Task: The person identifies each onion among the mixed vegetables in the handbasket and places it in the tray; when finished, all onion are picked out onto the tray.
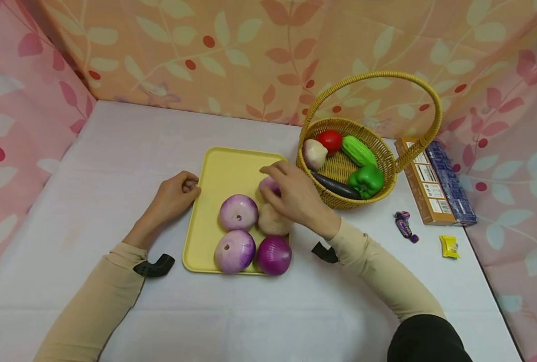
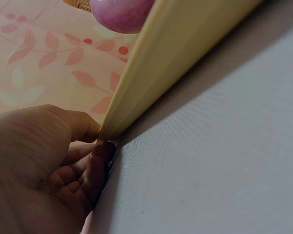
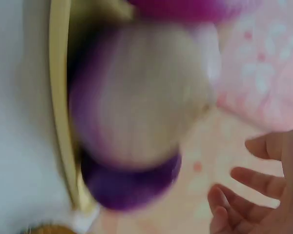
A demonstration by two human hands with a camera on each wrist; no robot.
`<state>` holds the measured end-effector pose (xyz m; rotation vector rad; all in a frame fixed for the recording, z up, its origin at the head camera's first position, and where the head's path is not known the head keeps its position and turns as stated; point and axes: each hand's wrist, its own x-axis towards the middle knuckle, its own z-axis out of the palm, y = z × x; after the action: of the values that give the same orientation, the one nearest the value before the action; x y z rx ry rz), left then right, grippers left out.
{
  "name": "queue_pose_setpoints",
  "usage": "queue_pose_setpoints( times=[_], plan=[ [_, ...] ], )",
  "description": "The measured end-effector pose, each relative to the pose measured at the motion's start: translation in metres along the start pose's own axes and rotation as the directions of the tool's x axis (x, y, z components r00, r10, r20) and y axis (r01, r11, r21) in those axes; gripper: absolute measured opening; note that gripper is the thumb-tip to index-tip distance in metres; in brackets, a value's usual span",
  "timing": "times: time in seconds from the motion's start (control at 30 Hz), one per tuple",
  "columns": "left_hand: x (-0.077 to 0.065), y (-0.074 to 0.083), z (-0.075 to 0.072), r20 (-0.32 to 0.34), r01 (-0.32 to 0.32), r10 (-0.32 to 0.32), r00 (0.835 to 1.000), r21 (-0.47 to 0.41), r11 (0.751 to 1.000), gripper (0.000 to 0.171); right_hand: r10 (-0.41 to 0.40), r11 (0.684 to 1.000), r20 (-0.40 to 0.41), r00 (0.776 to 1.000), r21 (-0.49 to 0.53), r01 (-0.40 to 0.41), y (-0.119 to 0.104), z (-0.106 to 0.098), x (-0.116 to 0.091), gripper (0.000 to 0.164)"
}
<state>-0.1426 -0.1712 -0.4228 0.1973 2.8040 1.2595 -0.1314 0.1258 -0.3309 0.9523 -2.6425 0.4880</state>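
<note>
My left hand [image 1: 174, 195] holds the left rim of a yellow tray [image 1: 199, 226]; in the left wrist view, its thumb rests on the rim with the other fingers curled below. Over the tray's right side hovers my right hand [image 1: 295, 193], fingers spread apart and holding nothing in the right wrist view. Partly hidden beneath it is a purple onion [image 1: 270, 186]. In front of that lies a pale bulb [image 1: 274, 220] with purple on its side [image 3: 136, 97]. Two white-and-purple onions [image 1: 239, 212] and a deep purple onion [image 1: 274, 255] fill the near part of the tray.
Behind and right of the tray stands a wicker basket [image 1: 388, 173] with a tall handle, holding a tomato [image 1: 329, 142], pale bulb [image 1: 315, 154], green gourd [image 1: 359, 151], green pepper [image 1: 366, 181] and eggplant [image 1: 336, 186]. Boxes [image 1: 438, 188] and small wrapped candies [image 1: 450, 247] lie farther right.
</note>
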Motion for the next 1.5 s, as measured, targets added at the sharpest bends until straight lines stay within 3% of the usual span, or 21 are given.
queue_pose_setpoints(
  times=[0.13, 0.2, 0.27, 0.37, 0.43, 0.5, 0.63, 0.73, 0.8, 0.9, 1.03, 1.13, 1.27, 1.4, 1.5],
  plan=[
    [0.000, 0.001, -0.001, 0.000, 0.006, -0.006, 1.000, 0.004, 1.000, 0.030, 0.129, 0.992, -0.170, 0.977, 0.015, -0.129, 0.036, -0.011, 0.006, 0.035],
    [0.000, 0.001, 0.000, 0.002, 0.009, -0.009, 1.000, 0.008, 1.000, 0.030, 0.222, 0.975, -0.192, 0.956, 0.015, -0.224, 0.057, -0.012, 0.006, 0.038],
    [0.000, 0.001, 0.000, 0.004, 0.011, -0.011, 1.000, 0.010, 1.000, 0.029, 0.335, 0.941, -0.142, 0.931, 0.007, -0.337, 0.075, -0.013, 0.005, 0.044],
    [0.000, 0.000, 0.001, 0.007, 0.015, -0.015, 1.000, 0.011, 1.000, 0.029, 0.475, 0.880, 0.032, 0.879, -0.024, -0.475, 0.095, -0.011, 0.000, 0.056],
    [0.000, 0.000, 0.001, 0.006, 0.016, -0.016, 1.000, 0.012, 1.000, 0.029, 0.512, 0.858, 0.136, 0.848, -0.046, -0.511, 0.104, -0.010, -0.003, 0.060],
    [0.000, 0.000, 0.001, 0.004, 0.016, -0.016, 1.000, 0.012, 1.000, 0.029, 0.517, 0.854, 0.189, 0.835, -0.040, -0.520, 0.110, -0.008, -0.004, 0.062],
    [0.000, 0.001, 0.001, -0.001, 0.012, -0.012, 1.000, 0.011, 1.000, 0.029, 0.505, 0.859, 0.178, 0.845, -0.007, -0.512, 0.114, -0.004, -0.005, 0.061],
    [0.000, 0.001, 0.001, 0.002, 0.016, -0.016, 1.000, 0.010, 1.000, 0.029, 0.516, 0.854, 0.123, 0.847, -0.003, -0.520, 0.113, -0.006, -0.005, 0.059],
    [0.000, 0.002, 0.000, 0.006, 0.020, -0.020, 1.000, 0.009, 1.000, 0.030, 0.525, 0.850, 0.054, 0.849, 0.004, -0.526, 0.110, -0.009, -0.006, 0.059],
    [0.001, 0.002, 0.000, 0.008, 0.018, -0.018, 1.000, 0.010, 1.000, 0.030, 0.514, 0.858, -0.111, 0.851, 0.048, -0.512, 0.100, -0.018, -0.008, 0.059],
    [0.003, 0.003, -0.001, 0.004, 0.009, -0.009, 1.000, 0.015, 1.000, 0.031, 0.360, 0.932, -0.323, 0.875, 0.078, -0.355, 0.078, -0.028, -0.007, 0.058],
    [0.004, 0.004, -0.002, 0.001, 0.006, -0.006, 1.000, 0.014, 1.000, 0.030, 0.223, 0.974, -0.391, 0.893, 0.051, -0.221, 0.057, -0.033, -0.002, 0.055],
    [0.003, 0.004, -0.002, -0.003, 0.006, -0.006, 1.000, 0.013, 1.000, 0.031, 0.109, 0.994, -0.355, 0.928, 0.047, -0.099, 0.033, -0.031, 0.009, 0.054],
    [0.002, 0.001, -0.001, -0.002, 0.012, -0.012, 1.000, 0.012, 1.000, 0.031, 0.012, 0.999, -0.198, 0.980, 0.033, -0.005, 0.016, -0.016, 0.020, 0.055],
    [0.001, 0.000, 0.000, 0.005, 0.015, -0.015, 1.000, 0.003, 1.000, 0.030, -0.048, 0.999, -0.068, 0.997, -0.010, 0.047, 0.006, -0.001, 0.026, 0.054]
  ],
)
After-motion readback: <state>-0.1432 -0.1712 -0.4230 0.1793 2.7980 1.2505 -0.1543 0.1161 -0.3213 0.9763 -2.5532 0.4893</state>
